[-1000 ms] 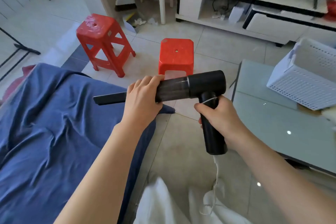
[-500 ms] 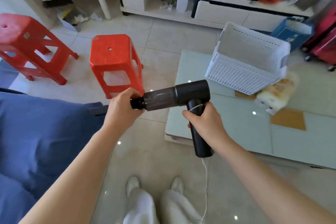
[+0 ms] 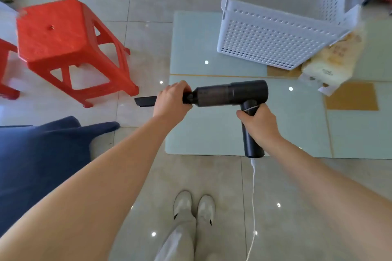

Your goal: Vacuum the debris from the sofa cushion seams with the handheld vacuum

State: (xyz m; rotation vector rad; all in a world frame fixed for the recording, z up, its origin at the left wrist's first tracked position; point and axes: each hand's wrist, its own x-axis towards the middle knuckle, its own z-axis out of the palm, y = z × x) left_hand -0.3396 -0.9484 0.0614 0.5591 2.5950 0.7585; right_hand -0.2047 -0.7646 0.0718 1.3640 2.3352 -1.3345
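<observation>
A black handheld vacuum hangs level in front of me, over the near edge of a glass table. My right hand grips its downward handle. My left hand is wrapped around the base of the flat crevice nozzle, which points left. A thin white cord dangles from the handle's bottom to the floor. The sofa's blue cover shows at the lower left, apart from the nozzle.
A red plastic stool stands on the tiles at left, a second one cut off at the edge. On the pale glass table sit a white perforated basket and a packet. My feet are below.
The view has swung right and down, away from the sofa toward the table. My left hand slid from the vacuum's barrel onto the nozzle base. The right hand kept its hold on the handle.
</observation>
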